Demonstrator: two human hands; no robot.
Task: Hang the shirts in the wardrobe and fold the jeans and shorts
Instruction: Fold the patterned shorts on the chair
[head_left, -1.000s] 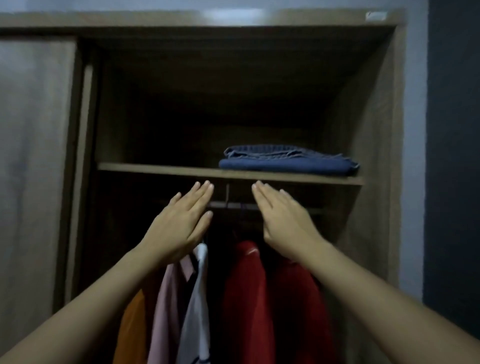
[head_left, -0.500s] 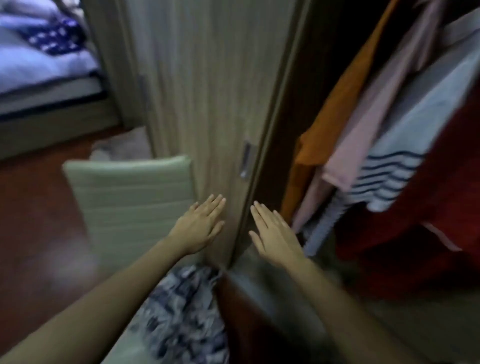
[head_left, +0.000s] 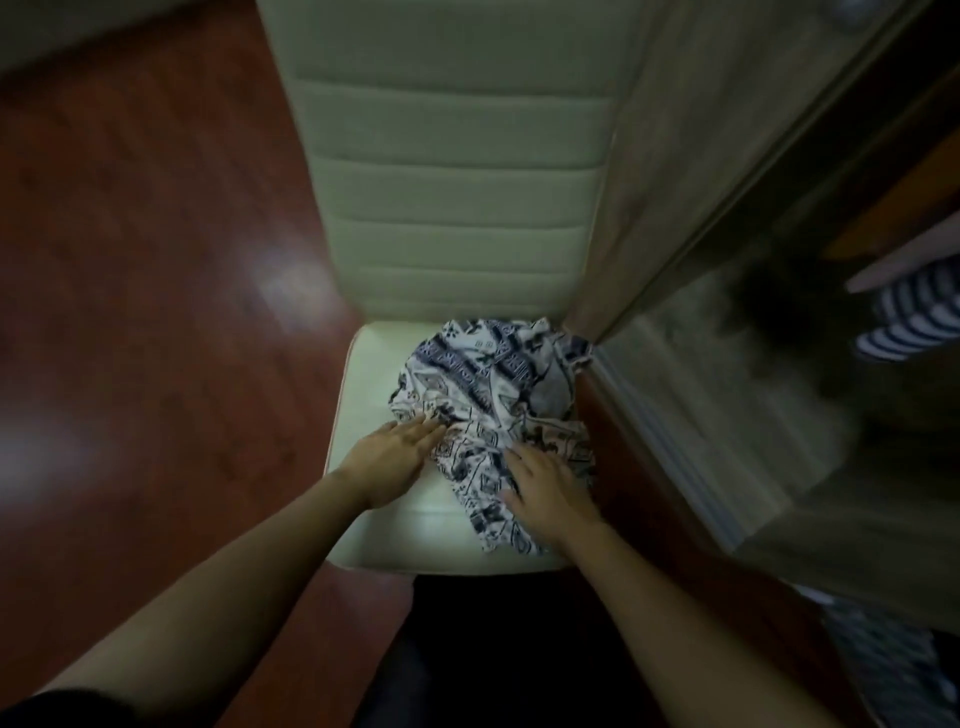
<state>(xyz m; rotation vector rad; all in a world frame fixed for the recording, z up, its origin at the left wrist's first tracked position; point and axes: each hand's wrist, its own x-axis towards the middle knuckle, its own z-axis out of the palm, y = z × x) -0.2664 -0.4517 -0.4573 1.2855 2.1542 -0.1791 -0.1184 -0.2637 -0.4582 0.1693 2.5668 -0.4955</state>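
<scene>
Garment (head_left: 488, 374) at lower centre looks light and limp: left grip (head_left: 395, 457) and right grip (head_left: 550, 493) lie flat on it, pinching nothing; take its edges.

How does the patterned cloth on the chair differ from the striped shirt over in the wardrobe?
The patterned cloth lies crumpled on the chair seat; the striped shirt hangs in the wardrobe. The cloth carries a busy, blocky print; the shirt has plain stripes. The left hand and the right hand touch the cloth; nothing touches the shirt. Both are dark blue on white.
</scene>
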